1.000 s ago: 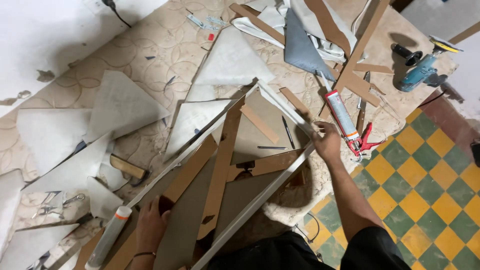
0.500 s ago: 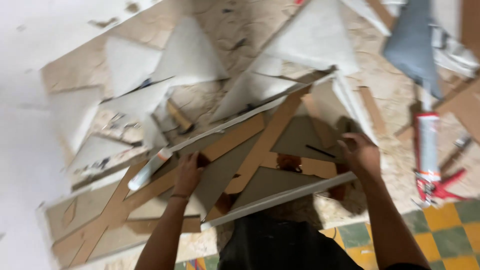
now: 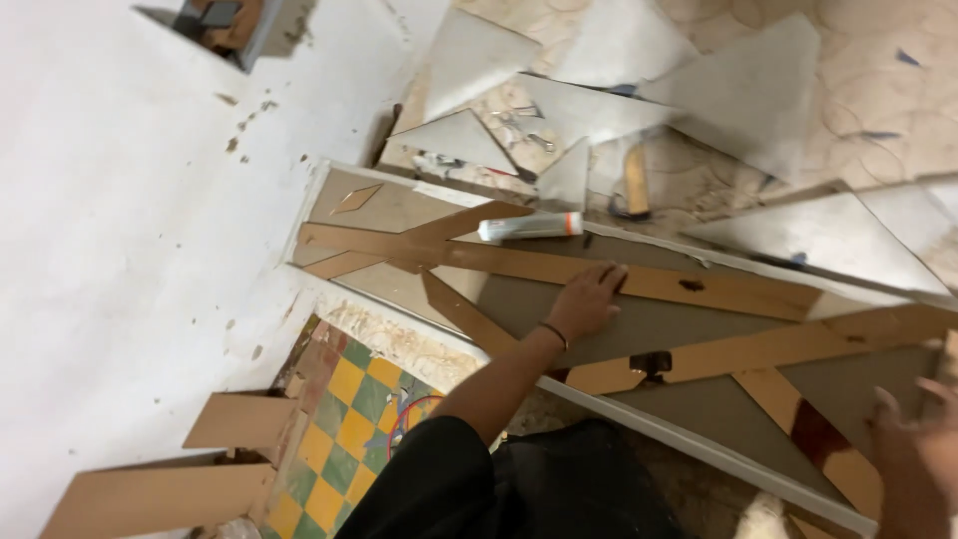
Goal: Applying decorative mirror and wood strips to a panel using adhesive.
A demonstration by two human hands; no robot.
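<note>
A long grey panel with a white frame and crossed brown wooden strips lies flat in front of me. My left hand rests palm down on it, fingers spread across a brown strip, holding nothing. My right hand is blurred at the lower right corner, fingers apart, above the panel's right end; I cannot tell whether it touches. A white sealant tube with an orange cap lies on the panel's far edge, a short way beyond my left hand.
Several grey triangular offcuts lie on the patterned floor beyond the panel, with a wooden-handled tool among them. A white surface fills the left. Green and yellow checkered tiles and brown board pieces sit at the lower left.
The view has swung left, so the panel now runs across the frame. My left hand stays flat on it. My right hand has come off the panel's far end toward the lower right.
</note>
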